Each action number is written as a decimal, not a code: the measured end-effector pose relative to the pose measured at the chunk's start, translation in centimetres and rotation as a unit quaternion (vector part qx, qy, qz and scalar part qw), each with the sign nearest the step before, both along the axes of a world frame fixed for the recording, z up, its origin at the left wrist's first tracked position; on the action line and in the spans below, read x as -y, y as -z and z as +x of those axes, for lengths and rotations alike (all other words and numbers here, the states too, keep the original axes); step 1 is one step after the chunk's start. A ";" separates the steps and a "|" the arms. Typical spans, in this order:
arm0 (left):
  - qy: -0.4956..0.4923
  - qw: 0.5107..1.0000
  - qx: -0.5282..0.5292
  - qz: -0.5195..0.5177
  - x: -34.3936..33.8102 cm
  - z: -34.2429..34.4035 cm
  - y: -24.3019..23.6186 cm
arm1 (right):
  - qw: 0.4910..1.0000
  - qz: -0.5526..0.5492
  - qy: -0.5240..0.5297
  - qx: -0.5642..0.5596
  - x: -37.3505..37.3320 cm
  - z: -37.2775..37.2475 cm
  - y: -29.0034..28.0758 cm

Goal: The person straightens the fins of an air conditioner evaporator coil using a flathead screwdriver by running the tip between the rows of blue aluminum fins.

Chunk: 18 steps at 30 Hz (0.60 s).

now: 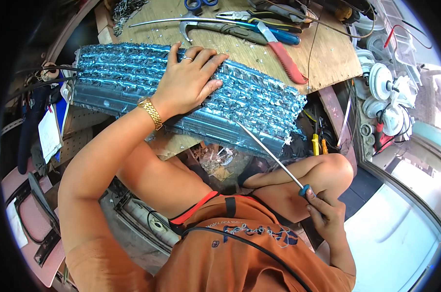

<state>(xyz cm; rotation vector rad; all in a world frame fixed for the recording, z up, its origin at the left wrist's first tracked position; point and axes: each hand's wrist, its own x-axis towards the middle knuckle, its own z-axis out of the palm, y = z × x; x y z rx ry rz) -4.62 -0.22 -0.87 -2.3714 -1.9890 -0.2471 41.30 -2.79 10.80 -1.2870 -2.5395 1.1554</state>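
A long blue finned heat-exchanger coil [259, 100] lies across the near part of a wooden board, its fins torn and crumpled in rows. The strip along its near edge looks smoother. My left hand [188, 80] presses down on the coil's middle with fingers spread. In my right hand [323, 211], at the lower right, is the blue handle of a long thin screwdriver [274, 158]. The fingers wrap round that handle. The shaft slants up and left, its tip at the coil's near edge; whether it touches the fins I cannot tell.
On the wooden board [327, 58] beyond the coil lie a hammer [230, 33], a red-handled knife-like tool [284, 58], pliers [232, 17], a second long screwdriver [279, 34] and blue-handled scissors [201, 4]. White plastic pulleys [380, 82] stand at the right. Two black cables [45, 78] reach the coil's left end.
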 end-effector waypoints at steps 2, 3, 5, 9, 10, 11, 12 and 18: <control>-0.001 1.000 0.003 -0.003 0.1 -0.1 0.1 | 1.000 0.001 -0.010 0.005 -0.8 0.0 -0.5; 0.000 1.000 0.001 -0.001 0.2 -0.1 0.1 | 1.000 0.004 -0.019 0.010 -1.2 0.2 -0.6; -0.001 1.000 0.000 -0.002 0.3 0.0 0.2 | 1.000 0.003 -0.029 0.005 -1.6 0.6 -0.2; -0.002 1.000 -0.001 -0.008 0.4 0.3 -0.1 | 0.998 -0.005 -0.067 -0.006 -3.4 0.5 0.2; -0.001 1.000 -0.004 -0.012 0.5 0.5 -0.1 | 0.997 -0.025 -0.079 -0.009 -3.9 0.3 0.3; -0.001 1.000 -0.004 -0.014 0.6 0.5 -0.1 | 0.997 -0.027 -0.079 -0.010 -4.0 -0.2 0.7; -0.001 1.000 -0.003 -0.005 0.5 0.3 0.1 | 0.997 -0.033 -0.070 -0.012 -3.9 -1.0 1.0; -0.006 1.000 0.000 -0.019 0.2 -0.1 -0.3 | 0.996 -0.072 0.019 -0.058 -1.5 -1.3 1.8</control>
